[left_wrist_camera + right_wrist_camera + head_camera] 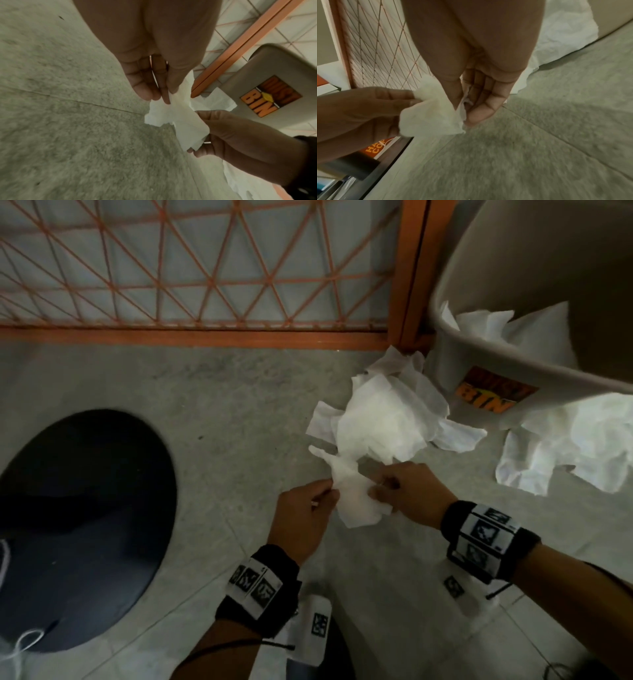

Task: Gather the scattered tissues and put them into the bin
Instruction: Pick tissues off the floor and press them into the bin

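Note:
Both hands hold one white tissue (356,498) above the grey floor. My left hand (325,494) pinches its left edge between thumb and fingers, and my right hand (380,487) pinches its right edge. In the left wrist view the same tissue (180,119) stretches between the left hand (166,97) and the right hand (204,135). The right wrist view shows the tissue (429,115) caught in the right hand (464,112). A crumpled heap of tissues (387,412) lies just beyond. The beige bin (479,378), labelled "BIN", stands at the upper right with tissues (507,330) inside.
More crumpled tissue (575,446) lies on the floor right of the bin's base. An orange metal grille (205,268) closes off the far side. A black oval object (78,529) lies on the floor at the left. Bare grey floor (222,405) spreads between them.

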`<state>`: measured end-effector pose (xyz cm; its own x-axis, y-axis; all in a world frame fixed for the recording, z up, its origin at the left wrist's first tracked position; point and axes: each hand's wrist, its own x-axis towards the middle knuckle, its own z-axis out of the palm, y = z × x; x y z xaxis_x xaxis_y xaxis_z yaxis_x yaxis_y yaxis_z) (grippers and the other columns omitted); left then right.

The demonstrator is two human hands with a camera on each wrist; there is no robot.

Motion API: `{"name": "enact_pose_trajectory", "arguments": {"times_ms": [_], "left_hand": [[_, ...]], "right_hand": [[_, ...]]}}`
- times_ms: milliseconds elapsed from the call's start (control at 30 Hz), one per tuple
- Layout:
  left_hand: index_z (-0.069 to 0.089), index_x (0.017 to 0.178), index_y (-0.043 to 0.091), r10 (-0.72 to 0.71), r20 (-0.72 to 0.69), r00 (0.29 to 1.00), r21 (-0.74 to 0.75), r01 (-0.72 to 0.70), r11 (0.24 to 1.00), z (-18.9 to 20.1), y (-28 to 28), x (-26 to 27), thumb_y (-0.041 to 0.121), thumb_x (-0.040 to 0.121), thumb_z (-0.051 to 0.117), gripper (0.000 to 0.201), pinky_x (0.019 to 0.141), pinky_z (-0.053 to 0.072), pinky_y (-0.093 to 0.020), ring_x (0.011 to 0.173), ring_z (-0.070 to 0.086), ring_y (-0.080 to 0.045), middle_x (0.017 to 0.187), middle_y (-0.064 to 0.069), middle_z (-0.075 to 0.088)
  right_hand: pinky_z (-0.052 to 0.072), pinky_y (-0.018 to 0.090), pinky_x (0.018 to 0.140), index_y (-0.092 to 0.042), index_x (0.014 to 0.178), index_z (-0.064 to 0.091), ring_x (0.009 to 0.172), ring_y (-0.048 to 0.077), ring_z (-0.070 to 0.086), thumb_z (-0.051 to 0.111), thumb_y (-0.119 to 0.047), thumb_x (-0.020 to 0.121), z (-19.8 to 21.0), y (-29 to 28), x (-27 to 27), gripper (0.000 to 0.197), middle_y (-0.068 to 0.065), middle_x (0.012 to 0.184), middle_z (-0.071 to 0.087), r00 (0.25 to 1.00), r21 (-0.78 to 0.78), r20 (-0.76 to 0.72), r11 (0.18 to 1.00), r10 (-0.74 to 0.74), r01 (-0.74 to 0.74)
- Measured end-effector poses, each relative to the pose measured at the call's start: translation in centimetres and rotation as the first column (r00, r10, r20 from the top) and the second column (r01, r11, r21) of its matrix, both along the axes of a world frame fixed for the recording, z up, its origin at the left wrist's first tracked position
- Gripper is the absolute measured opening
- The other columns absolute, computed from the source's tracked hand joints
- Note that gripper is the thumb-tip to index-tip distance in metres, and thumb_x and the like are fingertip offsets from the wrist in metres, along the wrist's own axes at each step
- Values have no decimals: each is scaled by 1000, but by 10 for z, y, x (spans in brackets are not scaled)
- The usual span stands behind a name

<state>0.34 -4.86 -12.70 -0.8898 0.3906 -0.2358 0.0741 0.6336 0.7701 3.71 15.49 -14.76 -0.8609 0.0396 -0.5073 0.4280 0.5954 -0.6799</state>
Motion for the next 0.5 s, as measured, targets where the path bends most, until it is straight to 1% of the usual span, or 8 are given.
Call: {"name": "enact_pose_trajectory", "arguments": {"times_ms": [67, 167, 200, 233, 300, 367, 433, 500], "left_hand": [[72, 112, 16, 28, 23, 999, 20, -28, 999, 5, -7, -1, 14, 92, 63, 22, 75, 49, -6, 81, 64, 9, 93, 9, 72], [72, 113, 15, 32, 9, 999, -26, -32, 999, 13, -18, -4, 13, 92, 63, 23, 81, 54, -14, 84, 66, -1, 99, 6, 73], [72, 111, 15, 38, -1, 999, -31, -38, 999, 17, -21, -5, 12, 92, 62, 22, 79, 54, -13, 82, 66, -2, 97, 8, 72], [72, 108, 18, 41, -9, 999, -20, -41, 999, 23, -22, -6, 11, 93, 61, 21, 76, 53, -12, 81, 65, -2, 93, 12, 70], [67, 103, 30, 31, -28, 999, 19, -30, 999, 38, -21, -11, 7, 94, 55, 28, 74, 51, -13, 81, 64, -1, 89, 20, 66], [64, 101, 33, 14, -51, 999, 68, -11, 998, 56, -15, -16, 4, 95, 48, 34, 72, 48, -13, 82, 63, -3, 91, 17, 68], [67, 98, 27, -17, -94, 995, 128, 29, 991, 77, -3, -21, 5, 94, 46, 30, 69, 46, -15, 77, 62, -1, 86, 12, 69], [69, 94, 22, -41, -108, 993, 204, 63, 977, 102, 15, -25, 10, 92, 48, 24, 62, 45, -19, 69, 59, -3, 78, 8, 68]], "right_hand": [[52, 32, 70, -12, 88, 73, 70, 19, 64, 68, -27, 86, 7, 7, -3, 16, 5, 77, 68, 999, 5, -45, 1000, -8, 8], [46, 26, 63, -16, 86, 71, 61, 14, 59, 68, -22, 87, 21, 20, -1, 7, 2, 67, 64, 993, -14, -105, 998, -56, 55], [45, 21, 61, -20, 90, 70, 59, 14, 59, 67, -21, 88, 28, 24, 1, 5, 2, 67, 64, 989, -11, -131, 997, -72, 72], [45, 16, 59, -23, 97, 70, 59, 15, 62, 65, -19, 89, 35, 29, 4, 10, 3, 68, 66, 984, -10, -149, 995, -95, 94], [49, 13, 59, -27, 102, 69, 58, 17, 66, 57, -14, 93, 51, 38, 10, 20, 8, 72, 70, 973, -59, -156, 985, -171, 163], [57, 25, 66, -28, 90, 72, 58, 19, 68, 51, -12, 94, 70, 43, 17, 27, 12, 78, 71, 957, -126, -156, 966, -244, 225], [59, 44, 71, -24, 79, 71, 61, 27, 70, 51, -14, 94, 89, 47, 25, 27, 12, 80, 72, 939, -165, -162, 947, -303, 277], [58, 51, 71, -15, 76, 69, 64, 32, 69, 53, -18, 93, 112, 50, 36, 23, 13, 74, 71, 922, -209, -148, 922, -358, 324]]}}
